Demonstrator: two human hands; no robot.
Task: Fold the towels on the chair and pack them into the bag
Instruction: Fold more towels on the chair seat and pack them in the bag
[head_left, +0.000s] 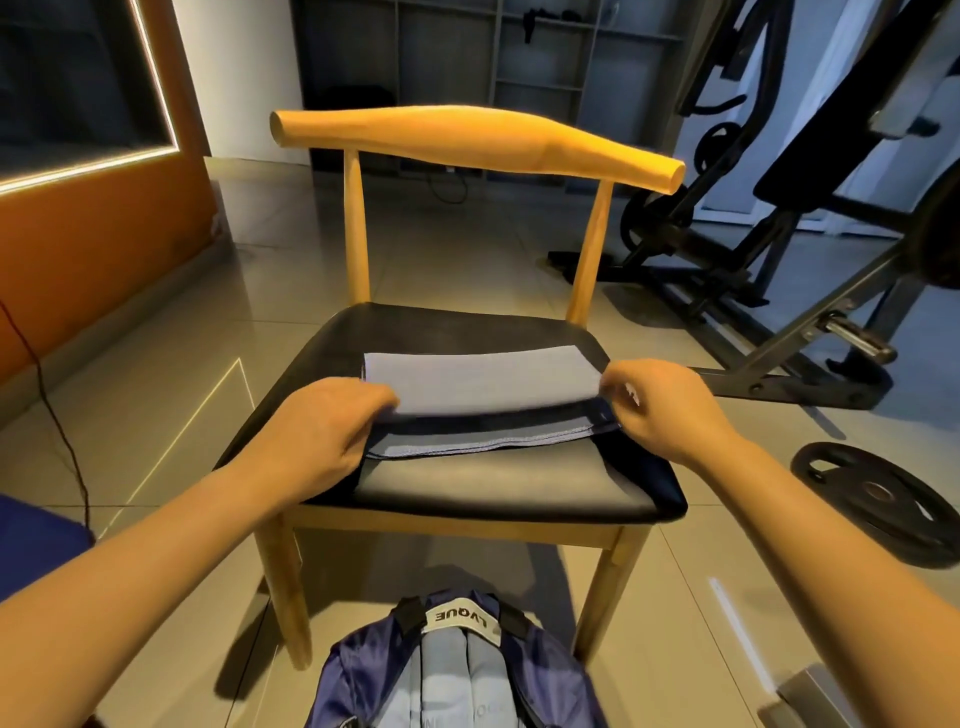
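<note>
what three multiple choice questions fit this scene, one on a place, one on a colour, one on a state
1. Where is the bag?
A. on the seat of the chair
B. on the floor in front of the chair
C. hung on the chair's back rail

2. What colour is the towel?
A. red
B. pale blue-grey
C. yellow

3. What are the left hand and the right hand doing?
A. resting inside the bag
B. hanging empty
C. each holding an end of the towel

Answers:
1 B, the bag stands on the tiles below the seat's front edge.
2 B, the cloth reads pale blue-grey against the black seat.
3 C, the fingers of each hand curl at one end of the towel's upper layer.
</note>
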